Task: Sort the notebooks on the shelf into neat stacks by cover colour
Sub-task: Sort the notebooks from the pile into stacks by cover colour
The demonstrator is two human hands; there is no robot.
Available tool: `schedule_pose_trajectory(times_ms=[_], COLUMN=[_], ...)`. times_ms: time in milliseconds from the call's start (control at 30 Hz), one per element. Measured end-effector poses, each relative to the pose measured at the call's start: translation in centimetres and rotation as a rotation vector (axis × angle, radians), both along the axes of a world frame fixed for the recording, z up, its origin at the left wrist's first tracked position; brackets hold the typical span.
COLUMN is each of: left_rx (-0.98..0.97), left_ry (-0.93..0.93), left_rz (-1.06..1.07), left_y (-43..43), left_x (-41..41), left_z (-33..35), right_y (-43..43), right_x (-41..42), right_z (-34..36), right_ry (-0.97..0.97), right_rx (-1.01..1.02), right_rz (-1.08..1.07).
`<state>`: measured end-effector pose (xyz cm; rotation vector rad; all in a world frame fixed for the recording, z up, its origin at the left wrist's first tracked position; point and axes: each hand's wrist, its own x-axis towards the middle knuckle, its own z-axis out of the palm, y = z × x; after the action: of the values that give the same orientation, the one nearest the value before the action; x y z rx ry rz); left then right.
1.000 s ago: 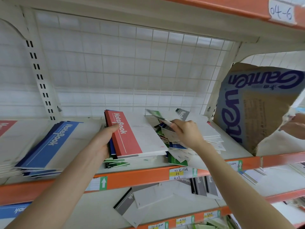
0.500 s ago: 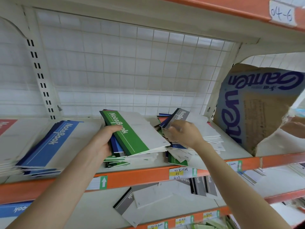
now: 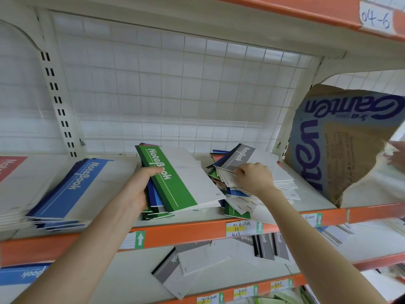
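A tilted stack of notebooks stands mid-shelf with a green-banded notebook (image 3: 175, 183) on top. My left hand (image 3: 140, 187) grips that stack at its left edge, thumb across the green band. To its right lies a loose heap of notebooks (image 3: 241, 200) in mixed colours, topped by a grey-banded notebook (image 3: 238, 156). My right hand (image 3: 254, 178) pinches the edges of several white-covered notebooks in that heap, just under the grey one. A neater stack of blue-banded notebooks (image 3: 72, 189) lies at the left.
A red-banded notebook (image 3: 11, 167) shows at the far left edge. A torn cardboard box (image 3: 341, 141) leans at the right end of the shelf, with another person's hand (image 3: 396, 154) beside it. Grey notebooks (image 3: 175, 268) lie on the lower shelf. A wire grid backs the shelf.
A green-banded notebook now tops the stack in my left hand, covering the red one. My right hand went back to the heap, where a grey-banded notebook has come up on top.
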<state>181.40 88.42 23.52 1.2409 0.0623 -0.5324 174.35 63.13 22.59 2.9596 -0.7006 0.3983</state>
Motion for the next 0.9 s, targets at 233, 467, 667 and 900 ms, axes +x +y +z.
schedule_pose_trajectory(times_ms=[233, 467, 667, 900], left_rx=[0.005, 0.002, 0.001, 0.067], left_ry=[-0.003, -0.003, 0.022, 0.015], left_rz=[0.005, 0.011, -0.033, -0.071], left_y=[0.6, 0.9, 0.3, -0.3], left_x=[-0.4, -1.0, -1.3, -1.6], left_z=[0.1, 0.3, 0.4, 0.6], right_y=[0.6, 0.9, 5.0, 7.3], right_x=[0.0, -0.6, -2.1, -2.8], right_z=[0.4, 0.8, 0.4, 0.2], right_ry=[-0.010, -0.119, -0.562, -0.286], right_rx=[0.005, 0.033, 0.047, 0.314], right_rz=[-0.050, -0.007, 0.598, 0.913])
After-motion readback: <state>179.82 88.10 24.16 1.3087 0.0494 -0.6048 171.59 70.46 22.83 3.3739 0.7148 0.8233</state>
